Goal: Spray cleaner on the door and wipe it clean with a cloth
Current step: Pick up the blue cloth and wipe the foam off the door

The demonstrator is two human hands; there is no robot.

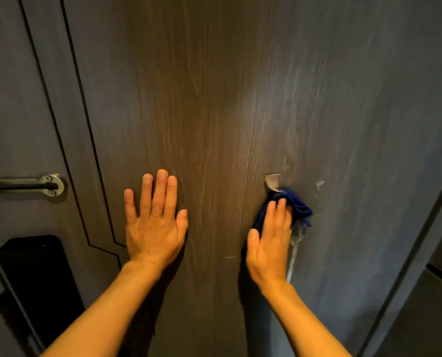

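A dark wood-grain door (pixel 214 99) fills the view. My left hand (pixel 154 222) lies flat on it with the fingers spread, holding nothing. My right hand (pixel 270 243) presses a crumpled blue cloth (pixel 298 207) against the door, to the right of centre. Just above the cloth a small pale patch (pixel 272 182) marks the surface. A wet streak of cleaner (pixel 293 253) runs down the door beside my right hand. No spray bottle is in view.
At the left, a metal door handle (pixel 48 185) sits above a black lock panel (pixel 37 274). Thin dark inlay lines (pixel 86 150) run down the door's left part. The door's right edge and frame (pixel 420 228) slant down at the far right.
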